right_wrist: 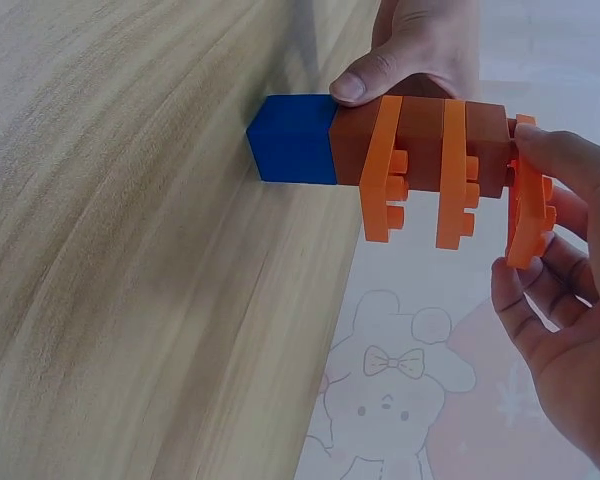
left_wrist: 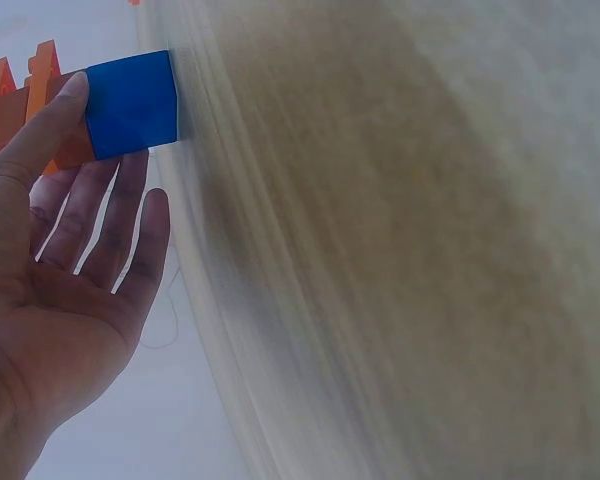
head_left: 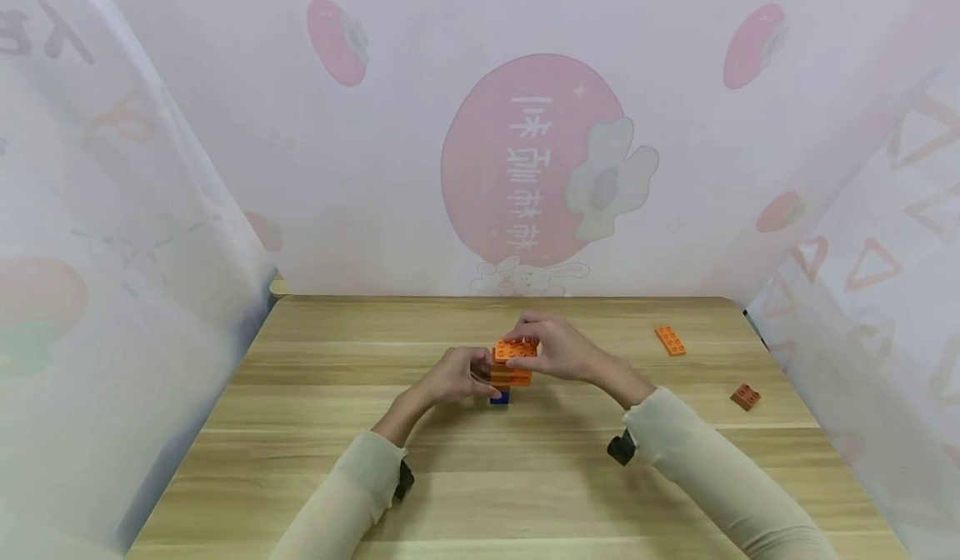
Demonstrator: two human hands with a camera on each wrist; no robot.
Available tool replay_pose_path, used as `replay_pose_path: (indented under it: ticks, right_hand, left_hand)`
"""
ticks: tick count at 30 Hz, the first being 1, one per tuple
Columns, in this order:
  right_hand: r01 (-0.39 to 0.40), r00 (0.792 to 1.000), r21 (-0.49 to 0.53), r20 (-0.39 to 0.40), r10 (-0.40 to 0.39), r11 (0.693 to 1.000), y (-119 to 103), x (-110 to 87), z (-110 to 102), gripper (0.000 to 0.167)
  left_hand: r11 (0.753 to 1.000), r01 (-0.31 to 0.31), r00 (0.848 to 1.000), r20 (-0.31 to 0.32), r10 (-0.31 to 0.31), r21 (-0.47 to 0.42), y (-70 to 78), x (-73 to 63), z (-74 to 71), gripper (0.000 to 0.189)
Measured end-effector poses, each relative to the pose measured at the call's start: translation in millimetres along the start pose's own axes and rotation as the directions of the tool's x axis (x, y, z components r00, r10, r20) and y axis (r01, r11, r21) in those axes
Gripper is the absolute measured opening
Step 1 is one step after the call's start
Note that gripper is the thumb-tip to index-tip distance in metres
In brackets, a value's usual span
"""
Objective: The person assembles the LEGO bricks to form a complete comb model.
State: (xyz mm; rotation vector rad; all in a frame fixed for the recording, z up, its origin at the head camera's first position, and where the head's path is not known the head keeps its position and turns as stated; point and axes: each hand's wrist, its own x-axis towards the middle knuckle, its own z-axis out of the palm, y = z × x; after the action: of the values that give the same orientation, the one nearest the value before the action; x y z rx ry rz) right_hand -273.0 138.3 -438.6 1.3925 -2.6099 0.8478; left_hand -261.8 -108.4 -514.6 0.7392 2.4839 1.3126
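Note:
A tower of toy building bricks stands on the table, with a blue block at the bottom. Above it brown bricks alternate with orange plates that jut out to one side. My left hand steadies the tower low down, its thumb near the joint of the blue block and the lowest brown brick, fingers on the opposite side. At the top, my right hand pinches another studded orange plate between thumb and fingertips. This plate sits slightly tilted right at the uppermost brown brick.
To the right on the wooden table lie a loose orange plate and, nearer, a small brown brick. A printed white curtain hangs behind the table and along both sides.

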Motion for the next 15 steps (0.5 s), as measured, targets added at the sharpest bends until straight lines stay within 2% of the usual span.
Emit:
replay_pose_path:
  ticks: [12, 15]
  right_hand:
    - [0.008, 1.0, -0.01, -0.005, -0.008, 1.0, -3.1, 3.1, 1.2, 0.031]
    - [0.002, 1.0, -0.012, -0.007, -0.003, 1.0, -2.5, 3.8, 2.0, 0.031]
  left_hand:
    - [1.0, -0.021, 1.0, -0.006, 0.021, 0.022, -1.9, 0.5, 0.5, 0.034]
    - [1.0, -0.011, 1.0, -0.005, 0.011, 0.018, -2.2, 0.8, -0.1, 0.036]
